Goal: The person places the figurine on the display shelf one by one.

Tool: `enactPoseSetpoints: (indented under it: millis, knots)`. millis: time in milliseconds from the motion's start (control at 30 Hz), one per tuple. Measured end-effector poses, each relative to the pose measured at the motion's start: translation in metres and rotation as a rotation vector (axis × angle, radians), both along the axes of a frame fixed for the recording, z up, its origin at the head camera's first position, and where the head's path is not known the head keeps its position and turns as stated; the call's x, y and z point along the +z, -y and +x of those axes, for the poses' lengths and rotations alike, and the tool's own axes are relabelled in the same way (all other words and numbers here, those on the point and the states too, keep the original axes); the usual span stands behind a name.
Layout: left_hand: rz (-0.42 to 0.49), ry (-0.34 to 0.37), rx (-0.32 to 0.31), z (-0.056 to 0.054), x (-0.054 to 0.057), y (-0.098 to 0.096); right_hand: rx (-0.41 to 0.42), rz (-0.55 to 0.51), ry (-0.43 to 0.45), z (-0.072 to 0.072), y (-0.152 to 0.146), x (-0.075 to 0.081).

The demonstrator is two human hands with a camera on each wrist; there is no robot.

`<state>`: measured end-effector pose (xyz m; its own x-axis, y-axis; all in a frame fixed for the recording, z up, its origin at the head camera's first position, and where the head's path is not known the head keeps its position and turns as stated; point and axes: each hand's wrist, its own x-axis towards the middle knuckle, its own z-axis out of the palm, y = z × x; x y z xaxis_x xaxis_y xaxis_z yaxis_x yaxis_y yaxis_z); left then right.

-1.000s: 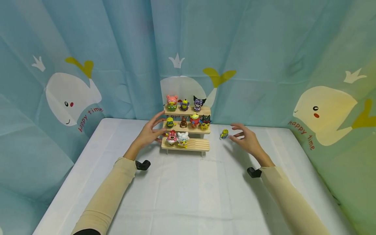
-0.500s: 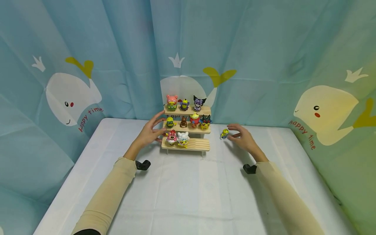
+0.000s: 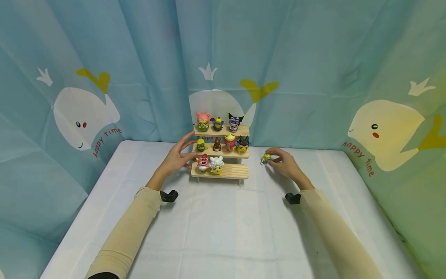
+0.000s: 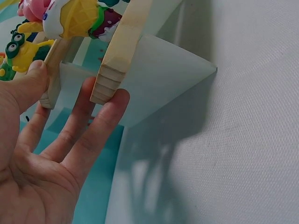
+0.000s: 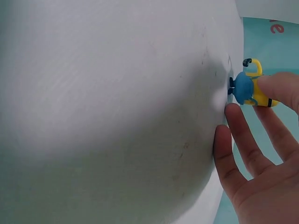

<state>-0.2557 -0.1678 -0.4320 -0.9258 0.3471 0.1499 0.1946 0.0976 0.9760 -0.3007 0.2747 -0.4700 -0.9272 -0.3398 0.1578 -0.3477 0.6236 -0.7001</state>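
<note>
A wooden three-tier display stand (image 3: 240, 170) stands at the back of the table, with several toy figurines on its steps. My left hand (image 3: 177, 158) is at its left side; in the left wrist view, the spread fingers (image 4: 86, 140) touch the ends of the boards and the thumb lies against one board. To the right of the stand, a yellow-and-blue Minion figurine (image 5: 245, 87) stands on the tablecloth. My right hand (image 3: 283, 162) pinches it, thumb on the near side and a finger behind; the other fingertips rest near the cloth. The hand partly hides the figurine in the head view.
A pink bear-eared figurine (image 3: 203, 121) and a black-eared purple figurine (image 3: 235, 122) stand on the top step. Lower down are a red-hatted pink figurine (image 3: 203, 162) and a white-hooded figurine (image 3: 216, 165). A blue whale-print curtain (image 3: 306, 77) hangs behind the white-covered table (image 3: 223, 224).
My right hand has moved left to the Minion figurine and now has its thumb and finger on it. The left hand has stayed at the stand.
</note>
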Motion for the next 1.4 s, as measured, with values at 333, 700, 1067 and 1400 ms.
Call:
enactPoseSetpoints:
  millis: [333, 700, 1067, 1400]
  knots:
    - [0.009, -0.006, -0.007, 0.0001, -0.0007, 0.0011, -0.022, 0.010, -0.015, -0.0022, 0.0033, -0.0024]
    - [0.004, -0.016, -0.007, -0.0002, -0.0013, 0.0013, -0.040, 0.021, -0.009, -0.0020, 0.0037, -0.0027]
    - [0.010, -0.011, -0.010, 0.0002, -0.0002, 0.0007, -0.047, 0.029, -0.002, -0.0007, 0.0040, -0.0008]
    - [0.000, -0.012, -0.004, -0.0003, -0.0011, 0.0007, -0.069, 0.047, -0.008, -0.0009, 0.0044, -0.0011]
